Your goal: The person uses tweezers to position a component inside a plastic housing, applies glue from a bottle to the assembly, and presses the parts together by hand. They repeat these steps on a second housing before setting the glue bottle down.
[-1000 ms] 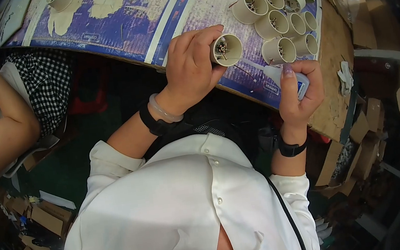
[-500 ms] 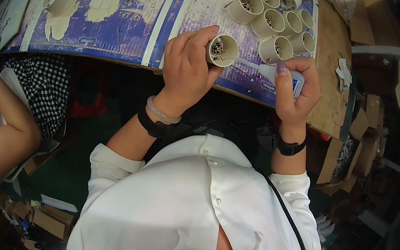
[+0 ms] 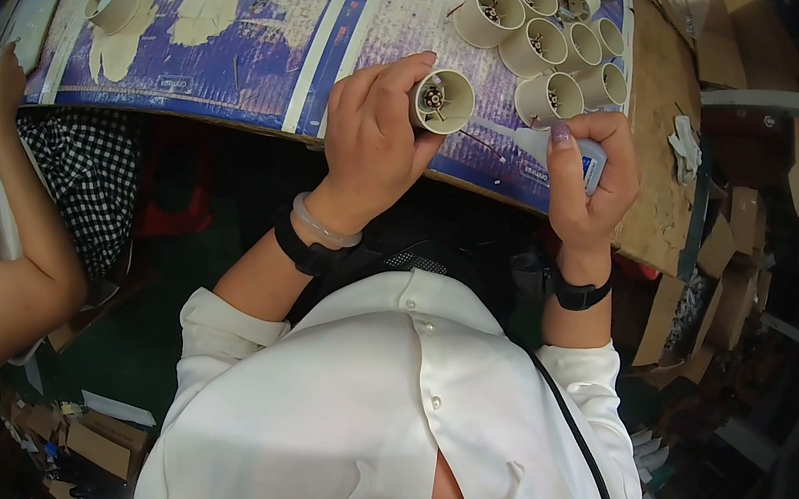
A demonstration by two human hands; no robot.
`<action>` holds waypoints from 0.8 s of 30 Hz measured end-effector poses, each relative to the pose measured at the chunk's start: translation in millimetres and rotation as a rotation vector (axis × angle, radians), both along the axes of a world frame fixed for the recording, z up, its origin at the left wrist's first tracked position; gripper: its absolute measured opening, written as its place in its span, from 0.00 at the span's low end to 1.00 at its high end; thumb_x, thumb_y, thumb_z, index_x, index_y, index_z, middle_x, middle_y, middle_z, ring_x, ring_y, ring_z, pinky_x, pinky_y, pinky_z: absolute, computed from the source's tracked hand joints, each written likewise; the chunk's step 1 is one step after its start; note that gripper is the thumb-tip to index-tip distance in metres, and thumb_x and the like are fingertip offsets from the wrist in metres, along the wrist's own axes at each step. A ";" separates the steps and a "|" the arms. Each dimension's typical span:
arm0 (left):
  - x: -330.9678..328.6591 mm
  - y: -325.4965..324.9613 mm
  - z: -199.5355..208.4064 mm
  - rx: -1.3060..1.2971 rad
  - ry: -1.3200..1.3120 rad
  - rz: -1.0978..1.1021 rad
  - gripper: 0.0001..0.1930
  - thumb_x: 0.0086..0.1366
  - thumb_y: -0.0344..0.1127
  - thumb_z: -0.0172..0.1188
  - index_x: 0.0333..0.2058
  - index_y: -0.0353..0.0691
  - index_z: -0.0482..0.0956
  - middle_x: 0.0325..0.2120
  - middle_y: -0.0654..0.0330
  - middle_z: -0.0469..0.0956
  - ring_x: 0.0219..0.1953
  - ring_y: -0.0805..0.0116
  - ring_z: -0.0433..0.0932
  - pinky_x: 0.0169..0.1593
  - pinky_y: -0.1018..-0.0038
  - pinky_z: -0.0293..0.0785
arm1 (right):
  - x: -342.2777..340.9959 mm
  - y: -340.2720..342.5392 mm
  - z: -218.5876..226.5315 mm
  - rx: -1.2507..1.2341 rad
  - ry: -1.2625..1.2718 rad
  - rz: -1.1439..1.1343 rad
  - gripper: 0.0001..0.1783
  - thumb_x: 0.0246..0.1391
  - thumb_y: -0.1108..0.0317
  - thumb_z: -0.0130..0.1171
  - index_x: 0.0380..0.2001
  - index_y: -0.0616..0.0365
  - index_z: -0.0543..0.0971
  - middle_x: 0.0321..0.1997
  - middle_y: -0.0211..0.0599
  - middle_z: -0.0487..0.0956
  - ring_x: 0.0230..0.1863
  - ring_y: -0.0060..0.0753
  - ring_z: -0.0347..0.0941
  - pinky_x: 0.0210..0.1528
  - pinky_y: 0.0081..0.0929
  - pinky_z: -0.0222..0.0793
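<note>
My left hand (image 3: 376,131) is closed around a short cream tube (image 3: 458,103), its open end tilted up toward me. Down inside it sits a small dark and copper-coloured part (image 3: 432,99). In my right hand (image 3: 583,170) is a small white squeeze bottle (image 3: 593,163) with a long thin nozzle. The nozzle's tip points left and lies close to the tube's lower right rim; whether they touch I cannot tell. A thin reddish wire (image 3: 479,141) shows below the tube. Both hands are above the front edge of the table.
Several similar cream tubes (image 3: 531,47) with small parts inside stand at the back right of the purple-covered table (image 3: 293,51). Another tube (image 3: 113,6) is at the far left. A co-worker's arm (image 3: 31,207) reaches in at left. Cardboard boxes (image 3: 716,278) lie at right.
The co-worker's hand at the left has moved up onto the flat pale object. My hands, the tube and the bottle have hardly moved.
</note>
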State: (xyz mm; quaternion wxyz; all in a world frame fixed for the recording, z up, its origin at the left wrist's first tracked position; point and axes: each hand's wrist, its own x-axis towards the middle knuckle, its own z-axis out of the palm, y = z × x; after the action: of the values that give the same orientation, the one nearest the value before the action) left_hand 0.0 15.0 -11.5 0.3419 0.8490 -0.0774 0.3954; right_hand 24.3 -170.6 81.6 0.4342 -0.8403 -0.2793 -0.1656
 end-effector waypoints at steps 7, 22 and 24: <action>-0.2 0.3 -1.3 0.002 0.004 -0.006 0.34 0.42 0.31 0.73 0.51 0.40 0.69 0.47 0.63 0.76 0.45 0.62 0.73 0.49 0.66 0.67 | 0.4 0.6 -0.2 0.011 0.014 -0.045 0.02 0.48 0.76 0.58 0.26 0.61 0.75 0.22 0.37 0.77 0.22 0.31 0.74 0.28 0.23 0.67; -0.4 0.5 -1.9 0.011 -0.005 -0.005 0.35 0.42 0.31 0.73 0.51 0.40 0.69 0.47 0.63 0.75 0.45 0.61 0.73 0.49 0.66 0.66 | 0.8 2.3 2.1 -0.004 -0.015 -0.033 0.03 0.47 0.75 0.58 0.25 0.60 0.74 0.21 0.37 0.76 0.20 0.31 0.72 0.26 0.23 0.66; -0.2 0.4 -2.6 0.010 -0.005 -0.004 0.35 0.42 0.31 0.73 0.51 0.40 0.69 0.47 0.63 0.75 0.45 0.61 0.73 0.49 0.66 0.66 | 0.4 2.8 2.2 0.000 -0.009 -0.033 0.03 0.47 0.75 0.58 0.25 0.60 0.74 0.21 0.37 0.76 0.20 0.31 0.72 0.26 0.23 0.66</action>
State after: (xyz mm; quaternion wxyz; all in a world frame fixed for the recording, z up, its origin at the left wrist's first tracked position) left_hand -0.2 15.4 -14.1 0.3382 0.8495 -0.0821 0.3965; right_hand 24.7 -167.8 83.9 0.4301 -0.8440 -0.2672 -0.1767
